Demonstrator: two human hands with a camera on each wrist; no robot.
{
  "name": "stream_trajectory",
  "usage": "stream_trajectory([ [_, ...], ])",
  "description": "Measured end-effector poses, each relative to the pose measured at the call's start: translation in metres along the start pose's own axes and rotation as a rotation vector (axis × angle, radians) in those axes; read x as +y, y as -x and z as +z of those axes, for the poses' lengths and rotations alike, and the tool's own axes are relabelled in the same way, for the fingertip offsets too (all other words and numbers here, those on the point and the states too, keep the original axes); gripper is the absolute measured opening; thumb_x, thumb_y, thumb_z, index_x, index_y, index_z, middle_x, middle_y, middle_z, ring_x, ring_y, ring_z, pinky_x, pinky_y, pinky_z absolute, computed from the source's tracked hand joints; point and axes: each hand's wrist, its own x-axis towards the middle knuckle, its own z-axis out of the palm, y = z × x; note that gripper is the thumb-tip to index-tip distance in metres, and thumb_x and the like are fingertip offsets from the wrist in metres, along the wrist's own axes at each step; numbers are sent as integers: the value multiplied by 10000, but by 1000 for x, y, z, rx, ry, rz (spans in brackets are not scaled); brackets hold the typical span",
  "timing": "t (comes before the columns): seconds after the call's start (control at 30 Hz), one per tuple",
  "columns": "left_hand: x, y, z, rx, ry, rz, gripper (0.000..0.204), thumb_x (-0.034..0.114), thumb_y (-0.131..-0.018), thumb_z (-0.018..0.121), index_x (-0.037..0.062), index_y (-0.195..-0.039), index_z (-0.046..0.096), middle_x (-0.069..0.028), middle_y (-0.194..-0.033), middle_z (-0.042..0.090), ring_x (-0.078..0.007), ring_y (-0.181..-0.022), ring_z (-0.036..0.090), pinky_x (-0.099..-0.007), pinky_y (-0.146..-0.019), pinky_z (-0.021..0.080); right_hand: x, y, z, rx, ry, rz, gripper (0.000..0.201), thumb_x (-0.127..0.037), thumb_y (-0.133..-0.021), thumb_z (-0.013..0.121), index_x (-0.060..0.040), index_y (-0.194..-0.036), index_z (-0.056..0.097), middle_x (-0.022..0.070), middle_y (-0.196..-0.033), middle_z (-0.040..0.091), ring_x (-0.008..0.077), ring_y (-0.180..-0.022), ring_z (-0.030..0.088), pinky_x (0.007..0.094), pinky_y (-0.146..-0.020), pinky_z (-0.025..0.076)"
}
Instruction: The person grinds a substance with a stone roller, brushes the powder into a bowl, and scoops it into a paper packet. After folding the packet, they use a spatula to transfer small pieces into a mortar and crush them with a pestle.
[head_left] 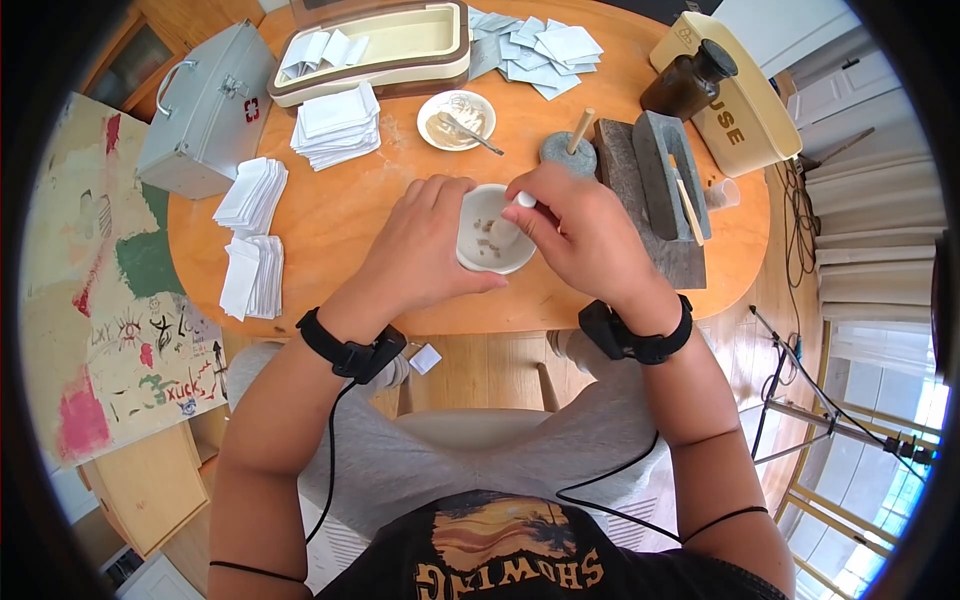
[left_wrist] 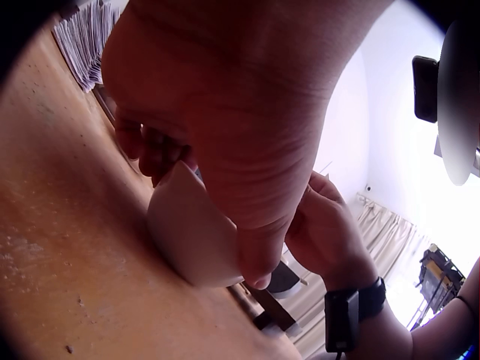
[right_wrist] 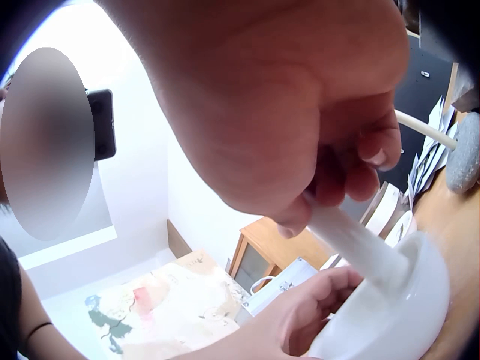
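A white mortar bowl [head_left: 480, 262] stands on the table in front of the person, with several small brown pieces at its bottom. The left hand [head_left: 415, 240] grips it from the left, thumb on the near rim and fingers round the far side. Curled round a white pestle [right_wrist: 360, 244], the right hand [head_left: 590, 235] holds it with its lower end inside the bowl. In the left wrist view the bowl's outer wall [left_wrist: 191, 232] shows beneath the left hand [left_wrist: 225, 127].
Behind stand a small bowl [head_left: 433, 137] with a spoon and a cream tray [head_left: 400, 75]. White paper stacks [head_left: 335, 125] and a metal case [head_left: 205, 120] are on the left. A stone block [head_left: 665, 185], a dark jar [head_left: 685, 85] and a yellow bin [head_left: 745, 130] are on the right.
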Motion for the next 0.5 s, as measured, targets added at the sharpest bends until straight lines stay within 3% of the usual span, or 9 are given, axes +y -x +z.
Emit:
stream_trajectory([
  [0.07, 1, 0, -1, -5, 6, -14, 997, 344, -628, 1033, 19, -1428, 535, -203, -1364, 598, -408, -1291, 567, -483, -1098, 488, 1, -1, 1, 38, 59, 15, 159, -174, -989, 744, -62, -1098, 714, 147, -1019, 704, 404, -922, 689, 471, -764, 561],
  [0.13, 2, 0, -2, -7, 3, -12, 993, 344, -631, 1031, 19, -1427, 534, -201, -1363, 598, -407, -1289, 567, -482, -1098, 488, 5, -2, 5, 14, 11, -116, 160, -175, -988, 743, -65, -1102, 716, 142, -1024, 697, 403, -924, 686, 475, -766, 561],
  [0.27, 1, 0, -2, -9, 9, -13, 992, 343, -637, 1029, 18, -1431, 532, -202, -1365, 598, -406, -1289, 566, -481, -1098, 487, -1, -1, 2, -59, -31, -50, 161, -173, -986, 742, -66, -1104, 715, 138, -1029, 694, 400, -928, 687, 473, -768, 563],
  [0.37, 0, 1, -1, -4, 6, -4, 991, 341, -640, 1028, 18, -1434, 531, -201, -1372, 597, -407, -1290, 564, -481, -1100, 485, -2, -1, 2, 17, 77, -61, 162, -174, -982, 744, -67, -1101, 713, 139, -1009, 686, 395, -924, 688, 472, -766, 561],
  [0.43, -1, 1, 1, 48, 2, 41, 925, 387, -654, 1011, 0, -1365, 564, -195, -1301, 627, -395, -1235, 577, -483, -1079, 473, 2, -1, 3, -64, -34, -138, 160, -168, -981, 745, -68, -1101, 715, 140, -990, 679, 389, -921, 688, 471, -759, 558],
  [0.5, 0, 0, 0, 42, 8, 32, 926, 389, -654, 1011, 0, -1365, 564, -195, -1300, 626, -395, -1233, 578, -482, -1077, 474, -2, 0, 0, -80, -22, -99, 162, -169, -979, 748, -67, -1099, 714, 139, -981, 676, 387, -920, 686, 472, -756, 556],
])
